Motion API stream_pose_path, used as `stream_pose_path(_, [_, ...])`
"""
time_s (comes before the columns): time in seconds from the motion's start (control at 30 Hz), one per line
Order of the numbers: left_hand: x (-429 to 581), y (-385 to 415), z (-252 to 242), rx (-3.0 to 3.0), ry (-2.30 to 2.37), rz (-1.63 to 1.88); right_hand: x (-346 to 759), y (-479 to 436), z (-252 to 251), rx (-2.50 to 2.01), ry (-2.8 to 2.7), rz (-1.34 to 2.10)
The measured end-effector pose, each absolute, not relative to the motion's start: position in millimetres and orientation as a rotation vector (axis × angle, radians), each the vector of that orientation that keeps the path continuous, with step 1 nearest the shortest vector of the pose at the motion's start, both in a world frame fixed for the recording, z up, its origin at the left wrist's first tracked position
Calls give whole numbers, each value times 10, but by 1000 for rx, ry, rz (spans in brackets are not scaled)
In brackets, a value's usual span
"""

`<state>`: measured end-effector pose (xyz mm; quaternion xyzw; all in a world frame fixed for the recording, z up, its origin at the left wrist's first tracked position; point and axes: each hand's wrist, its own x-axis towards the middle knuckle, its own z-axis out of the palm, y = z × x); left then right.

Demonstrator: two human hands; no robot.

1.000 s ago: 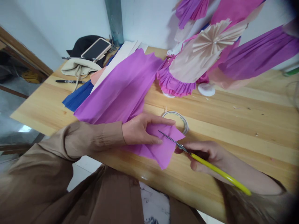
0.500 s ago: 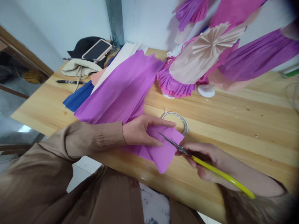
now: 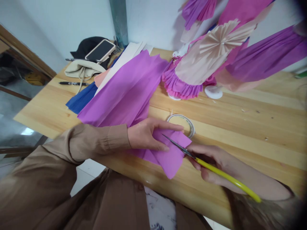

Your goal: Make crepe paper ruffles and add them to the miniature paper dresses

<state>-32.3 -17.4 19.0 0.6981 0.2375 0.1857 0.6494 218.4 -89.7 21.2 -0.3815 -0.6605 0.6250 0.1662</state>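
A folded piece of purple crepe paper [image 3: 169,161] lies at the table's front edge. My left hand [image 3: 148,132] holds it, thumb resting on top and index finger stretched along its upper side; the other fingers are hidden. In my right hand [image 3: 213,164] is a pair of scissors [image 3: 222,175] with a yellow handle. Their narrow metal blades lie over the paper, pointing up and left towards my left thumb, and look closed together. The fingertips of my right hand are at the paper's right edge. Just behind the paper lies a roll of tape [image 3: 192,127].
A large purple sheet [image 3: 122,92] covers blue [image 3: 81,97] and white sheets on the wooden table [image 3: 240,118]. Behind them are a phone [image 3: 100,50], a cream pouch [image 3: 83,68] and a pen [image 3: 73,83]. Ruffled paper dresses [image 3: 199,68] stand on white bases at the back right.
The view has shifted slightly. Both hands, the paper and the scissors keep nearly the same positions, with the scissors still lying over the paper.
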Motion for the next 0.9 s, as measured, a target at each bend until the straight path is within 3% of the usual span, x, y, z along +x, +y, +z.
stream_pose_path(0.9, [-327, -177, 167, 1563, 489, 394, 2111, -927, 217, -1206, -1798, 1899])
